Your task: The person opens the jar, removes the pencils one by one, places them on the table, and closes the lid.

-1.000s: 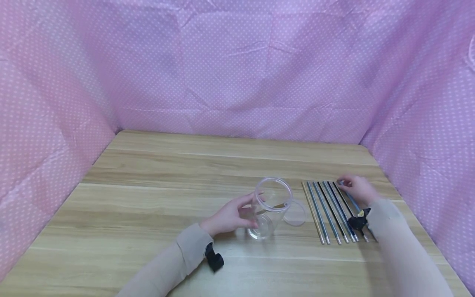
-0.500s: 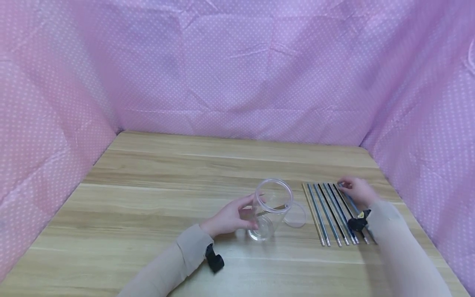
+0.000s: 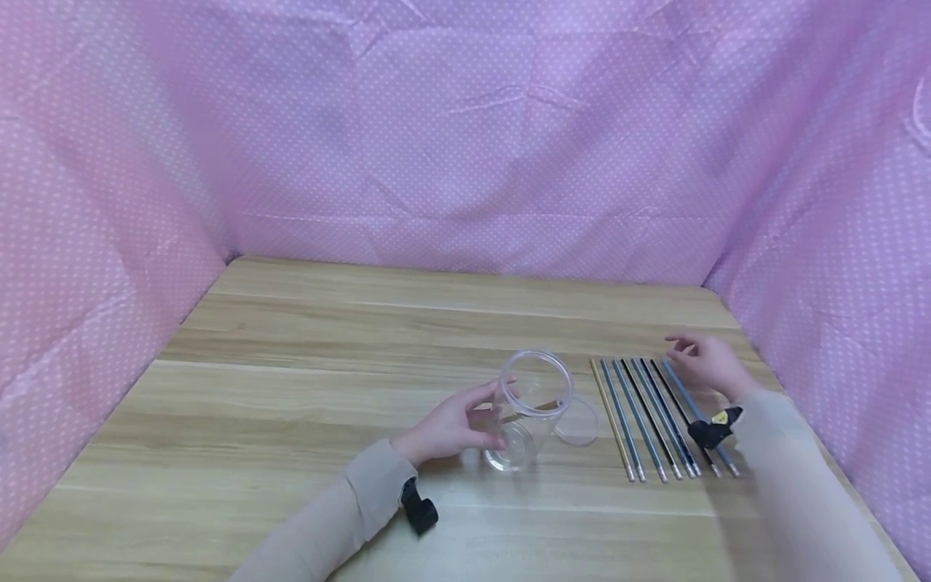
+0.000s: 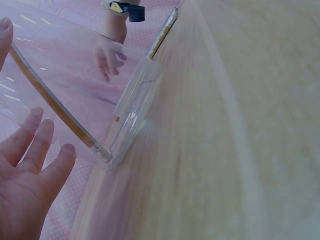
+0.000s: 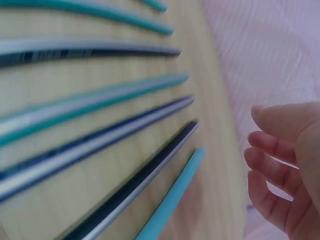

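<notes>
My left hand (image 3: 454, 422) grips the side of a clear plastic cup (image 3: 529, 436), thumb and fingers on either side. Inside the cup leans one yellow-brown pencil (image 4: 55, 102), its eraser end down at the base. Just past the far ends of the pencil row is my right hand (image 3: 707, 365), fingers loosely bent and nothing between them. Closest to it lies a light blue pencil (image 5: 175, 197), slanted at the right end of the row. A black pencil (image 5: 142, 177) lies beside that one.
Several more pencils, among them a yellow one (image 3: 612, 420) at the left end, lie side by side with erasers toward the person. A clear round lid (image 3: 579, 441) rests right of the cup on the wooden table (image 3: 327, 356). Pink dotted cloth (image 3: 465, 145) hangs around.
My right hand has let go of the tip of the light blue pencil and moved slightly away and to the right. The left hand and cup stay in place.
</notes>
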Demonstrator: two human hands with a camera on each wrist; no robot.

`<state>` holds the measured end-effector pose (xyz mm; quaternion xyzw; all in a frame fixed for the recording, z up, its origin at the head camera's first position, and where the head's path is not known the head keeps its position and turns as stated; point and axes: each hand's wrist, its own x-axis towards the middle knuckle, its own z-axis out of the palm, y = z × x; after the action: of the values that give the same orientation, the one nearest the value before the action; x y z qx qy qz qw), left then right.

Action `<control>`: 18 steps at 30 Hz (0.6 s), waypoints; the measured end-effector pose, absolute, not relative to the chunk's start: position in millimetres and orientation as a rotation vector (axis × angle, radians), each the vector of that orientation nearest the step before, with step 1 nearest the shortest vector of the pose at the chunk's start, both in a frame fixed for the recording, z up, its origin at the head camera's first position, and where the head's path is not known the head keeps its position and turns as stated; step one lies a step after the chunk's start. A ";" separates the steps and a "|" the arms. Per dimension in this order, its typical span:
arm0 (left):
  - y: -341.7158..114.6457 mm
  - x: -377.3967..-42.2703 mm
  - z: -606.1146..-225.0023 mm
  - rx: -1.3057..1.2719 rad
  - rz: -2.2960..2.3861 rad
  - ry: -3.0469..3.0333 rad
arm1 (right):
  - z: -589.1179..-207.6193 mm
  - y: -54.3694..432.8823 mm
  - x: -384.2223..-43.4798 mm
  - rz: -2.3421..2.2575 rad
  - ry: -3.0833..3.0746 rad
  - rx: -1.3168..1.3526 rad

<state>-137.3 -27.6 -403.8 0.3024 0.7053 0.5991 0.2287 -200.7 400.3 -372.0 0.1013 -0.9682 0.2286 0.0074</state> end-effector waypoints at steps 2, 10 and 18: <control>-27.7 -137.5 -403.9 0.836 1.652 1.940 | -366.0 394.2 -198.9 0.691 -3.013 0.326; -28.3 -136.9 -403.4 0.852 1.650 1.943 | -350.6 360.6 -191.5 0.716 -2.973 0.421; -27.5 -138.2 -405.5 0.852 1.649 1.953 | -345.5 323.3 -186.3 0.786 -2.855 0.679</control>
<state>-138.2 -27.5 -405.5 0.3083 0.7069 0.5968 0.2216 -186.3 323.3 -345.5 0.2233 -0.9385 0.2582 0.0518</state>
